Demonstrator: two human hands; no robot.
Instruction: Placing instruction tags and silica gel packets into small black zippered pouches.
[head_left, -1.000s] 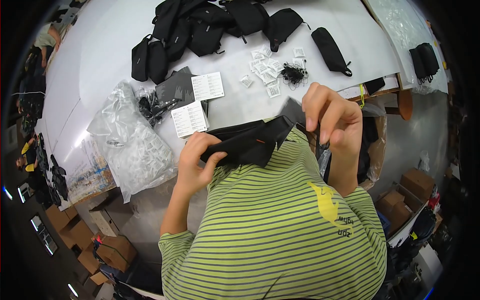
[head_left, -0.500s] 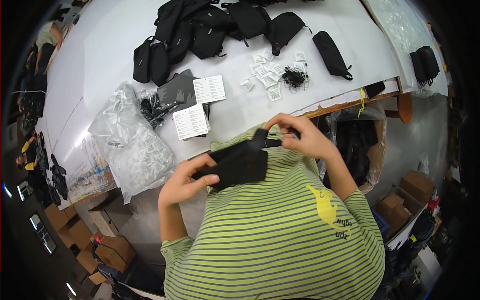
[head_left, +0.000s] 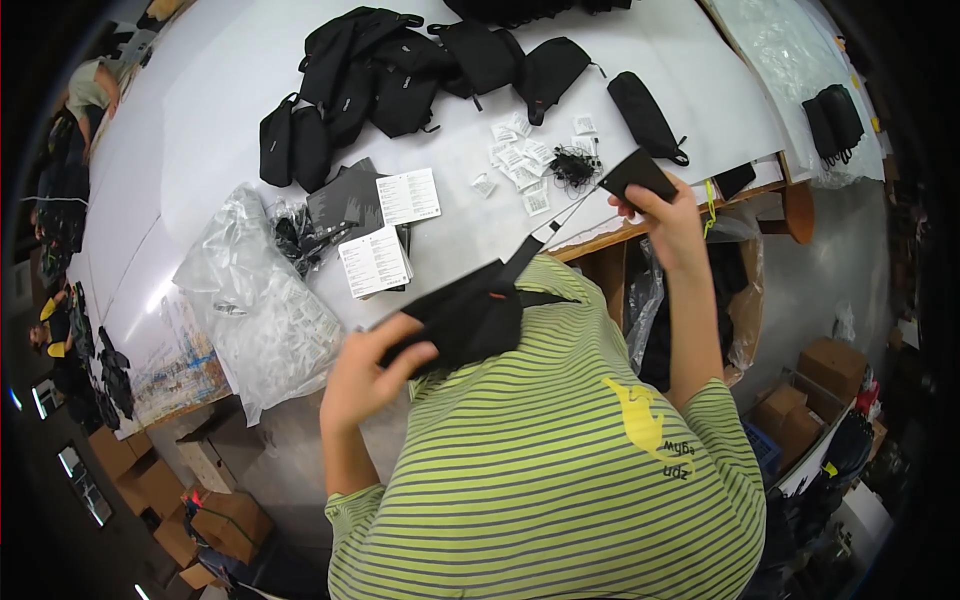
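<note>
In front of my chest, my left hand (head_left: 362, 378) is closed on one end of a black fabric pouch (head_left: 468, 322). A strap loop (head_left: 522, 258) sticks up from the pouch's other end. From that loop a thin cord (head_left: 572, 212) runs taut to a dark hang tag (head_left: 640, 176). My right hand (head_left: 668, 222) pinches this tag out to the right, over the table's near edge. Close to the tag lie a tangle of black cords (head_left: 575, 167) and several small white packets (head_left: 522, 160).
Black pouches (head_left: 385, 80) are heaped at the back, with a single pouch (head_left: 648, 118) at right. Printed cards (head_left: 375, 262) and a clear bag of white packets (head_left: 260, 320) lie at left. Below the table edge stands a plastic-lined box (head_left: 735, 290). Another person (head_left: 95, 90) is at far left.
My right hand has moved up and right, away from the pouch's loop, and now holds out the tag with its cord drawn straight. My left hand keeps its grip on the pouch.
</note>
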